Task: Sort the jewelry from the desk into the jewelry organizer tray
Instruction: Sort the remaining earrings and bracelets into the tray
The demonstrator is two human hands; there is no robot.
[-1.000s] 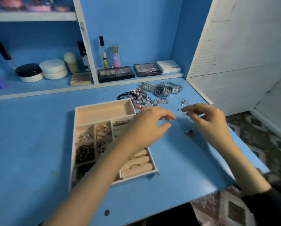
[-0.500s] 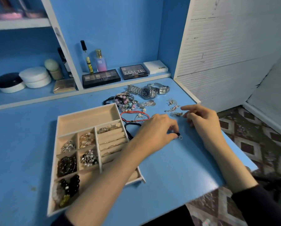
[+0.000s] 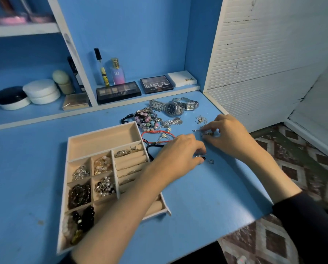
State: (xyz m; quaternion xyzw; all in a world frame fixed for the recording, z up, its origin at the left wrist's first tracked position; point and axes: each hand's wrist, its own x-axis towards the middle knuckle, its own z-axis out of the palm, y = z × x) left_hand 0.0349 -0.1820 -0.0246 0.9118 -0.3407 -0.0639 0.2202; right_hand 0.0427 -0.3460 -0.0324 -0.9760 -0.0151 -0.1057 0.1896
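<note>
Your right hand [image 3: 229, 134] closed onto the silver earrings [image 3: 206, 132], fingers pinching them; left hand [image 3: 180, 153] fingers clamped a dark-bead piece [image 3: 202, 158] on the bench [image 3: 197, 197]. Tray [image 3: 102, 129] was mostly filled (top slot empty); watches [image 3: 173, 107] and bracelets [image 3: 155, 135] remained outside, just beside it.

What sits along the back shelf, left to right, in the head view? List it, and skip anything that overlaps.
black-lidded jar → white jar → green-capped bottle → thin vial → purple perfume bottle → MATTE palette → white box
</note>
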